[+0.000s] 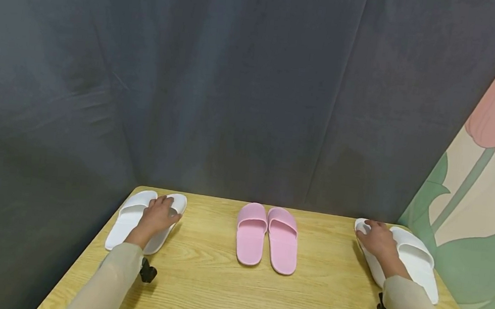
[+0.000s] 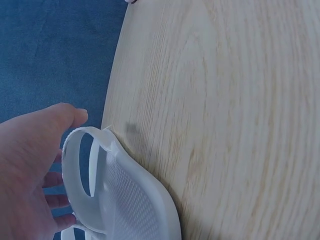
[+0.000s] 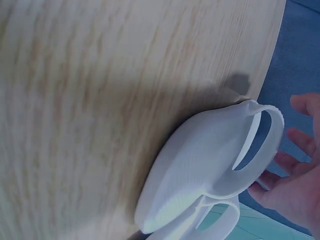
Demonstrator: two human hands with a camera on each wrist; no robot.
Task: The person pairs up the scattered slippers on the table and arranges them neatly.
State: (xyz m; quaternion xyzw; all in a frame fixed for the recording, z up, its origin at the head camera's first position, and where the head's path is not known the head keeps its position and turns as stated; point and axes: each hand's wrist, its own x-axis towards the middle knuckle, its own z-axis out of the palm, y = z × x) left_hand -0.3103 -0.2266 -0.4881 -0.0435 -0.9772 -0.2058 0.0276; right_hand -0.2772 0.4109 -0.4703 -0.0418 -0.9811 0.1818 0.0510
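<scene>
At the table's left end lies a pair of white slippers, an outer slipper (image 1: 123, 224) and an inner slipper (image 1: 178, 202). My left hand (image 1: 158, 215) hovers over the inner one, thumb and fingers spread on either side of its strap (image 2: 75, 175) in the left wrist view. Another white pair lies at the right end: an inner slipper (image 1: 371, 261) and an outer slipper (image 1: 420, 268). Over that inner slipper is my right hand (image 1: 378, 240). Its fingers are spread and loosely bent, close to the strap (image 3: 270, 145) in the right wrist view.
A pair of pink slippers (image 1: 250, 242) lies between the two white pairs on the wooden table (image 1: 198, 289). Dark curtain cloth (image 1: 245, 89) hangs behind the table and on its left. A wall with a tulip picture (image 1: 492, 213) stands on the right.
</scene>
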